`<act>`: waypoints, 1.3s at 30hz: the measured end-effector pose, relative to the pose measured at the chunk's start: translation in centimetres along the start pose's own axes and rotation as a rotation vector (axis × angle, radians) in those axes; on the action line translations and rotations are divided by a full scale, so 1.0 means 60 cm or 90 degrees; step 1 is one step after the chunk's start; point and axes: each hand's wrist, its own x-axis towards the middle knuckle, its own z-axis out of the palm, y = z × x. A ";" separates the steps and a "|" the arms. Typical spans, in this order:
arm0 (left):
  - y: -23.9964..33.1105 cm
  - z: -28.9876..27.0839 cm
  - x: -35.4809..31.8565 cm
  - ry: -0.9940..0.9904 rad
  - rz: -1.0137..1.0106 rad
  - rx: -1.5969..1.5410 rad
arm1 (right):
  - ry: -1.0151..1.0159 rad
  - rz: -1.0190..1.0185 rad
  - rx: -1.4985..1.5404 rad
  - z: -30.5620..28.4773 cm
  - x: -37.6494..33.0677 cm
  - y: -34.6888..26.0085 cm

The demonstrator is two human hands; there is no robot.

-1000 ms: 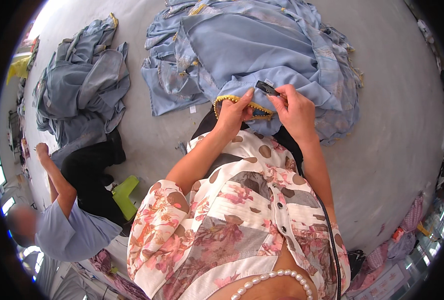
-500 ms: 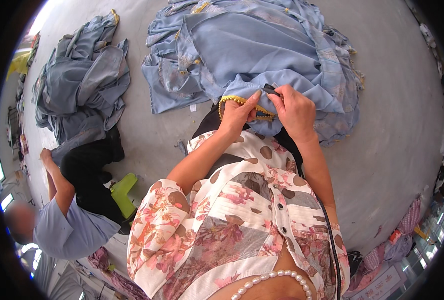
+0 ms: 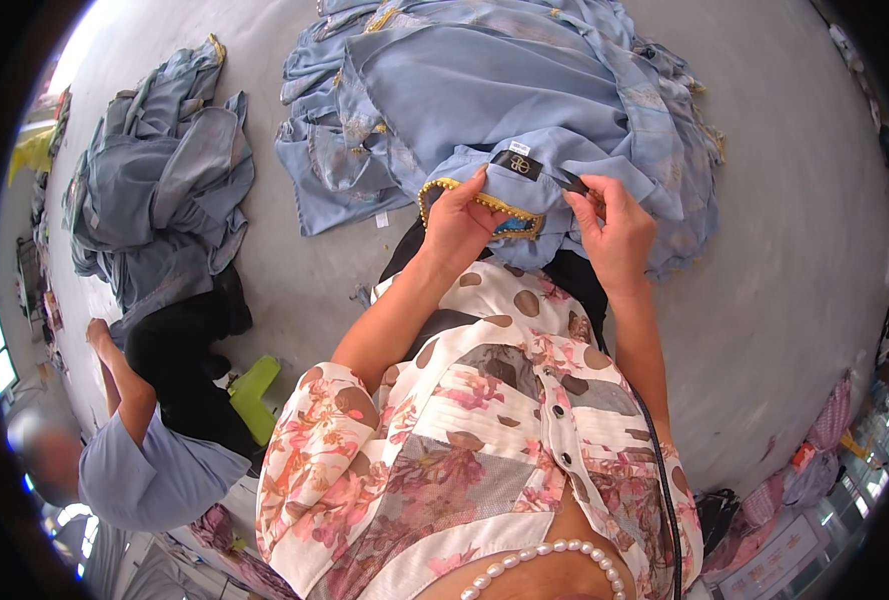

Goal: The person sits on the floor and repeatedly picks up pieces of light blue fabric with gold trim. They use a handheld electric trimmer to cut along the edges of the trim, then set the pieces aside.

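Note:
My left hand (image 3: pixel 459 218) is closed on a light blue garment (image 3: pixel 554 150), gripping it by the neckline beside a yellow trim set with gold beads (image 3: pixel 536 228). A black label (image 3: pixel 516 165) with a small white tag above it lies face up on the cloth, just beyond my left fingertips. To the right, my right hand (image 3: pixel 614 235) pinches a small black pointed tool (image 3: pixel 572 182), its tip toward the label. Its exact kind is too small to make out. Most of the garment spreads over a blue heap in front of me.
At the left, a person (image 3: pixel 159 465) in a blue shirt sits by a second heap of grey-blue garments (image 3: pixel 169 170). A green plastic stool (image 3: pixel 254 400) stands between us. Pinkish cloth bundles (image 3: pixel 759 515) lie at the lower right. The floor (image 3: pixel 774 250) is grey.
The black label and white tag have come into view on the neckline. My left hand has moved slightly left and my right hand right, drawing the tool away from the left fingers.

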 end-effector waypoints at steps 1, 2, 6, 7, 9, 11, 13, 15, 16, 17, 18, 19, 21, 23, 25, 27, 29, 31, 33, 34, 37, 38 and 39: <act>0.000 0.002 -0.001 0.007 0.000 -0.009 | -0.002 -0.018 -0.014 0.000 0.002 -0.002; 0.001 0.004 -0.001 0.016 -0.001 -0.012 | -0.004 -0.036 -0.027 0.000 0.003 -0.004; 0.001 0.014 -0.005 0.033 -0.001 -0.018 | -0.023 -0.095 -0.078 0.004 0.006 -0.012; 0.001 0.015 -0.005 0.033 0.001 -0.018 | -0.022 -0.111 -0.090 0.003 0.008 -0.012; 0.002 0.014 -0.006 0.029 -0.002 -0.016 | -0.020 -0.143 -0.113 0.003 0.012 -0.011; 0.001 0.013 -0.006 0.029 0.000 -0.012 | -0.023 -0.158 -0.131 0.003 0.014 -0.010; 0.000 0.014 -0.006 0.034 0.007 -0.006 | -0.029 -0.172 -0.152 0.003 0.013 -0.009; -0.002 0.014 -0.005 0.053 0.011 0.006 | -0.040 -0.185 -0.177 0.004 0.011 -0.007; -0.003 0.014 -0.005 0.062 0.013 0.012 | -0.042 -0.189 -0.184 0.003 0.011 -0.007; -0.003 0.013 -0.005 0.061 0.011 0.013 | -0.045 -0.193 -0.190 0.003 0.013 -0.007; -0.003 0.011 -0.005 0.059 0.010 0.014 | -0.047 -0.197 -0.197 0.002 0.014 -0.008; -0.003 0.011 -0.005 0.057 0.008 0.015 | -0.048 -0.203 -0.202 0.002 0.014 -0.007; -0.004 0.012 -0.005 0.059 0.013 0.022 | -0.048 -0.214 -0.214 0.002 0.015 -0.007; -0.004 0.012 -0.005 0.063 0.018 0.033 | -0.058 -0.221 -0.224 -0.001 0.017 -0.009; -0.005 0.013 -0.006 0.066 0.023 0.046 | -0.063 -0.227 -0.230 -0.001 0.018 -0.009; -0.005 0.015 -0.006 0.073 0.023 0.046 | -0.064 -0.231 -0.231 0.000 0.019 -0.007; -0.005 0.016 -0.006 0.071 0.020 0.044 | -0.050 -0.233 -0.214 0.000 0.020 -0.006; -0.004 0.013 -0.005 0.060 0.017 0.040 | -0.043 -0.172 -0.145 0.000 0.020 -0.006; -0.003 0.018 -0.006 0.080 0.023 0.049 | -0.040 -0.050 -0.025 0.001 0.018 -0.008; -0.003 0.021 -0.006 0.090 0.027 0.055 | -0.029 -0.003 0.055 0.001 0.020 -0.011; -0.004 0.023 -0.007 0.099 0.031 0.069 | -0.040 0.086 0.188 0.000 0.032 -0.030; -0.004 0.021 -0.006 0.082 0.030 0.077 | -0.073 0.081 0.161 0.003 0.037 -0.036; -0.004 0.015 -0.006 0.066 0.028 0.086 | -0.105 0.076 0.134 0.009 0.041 -0.041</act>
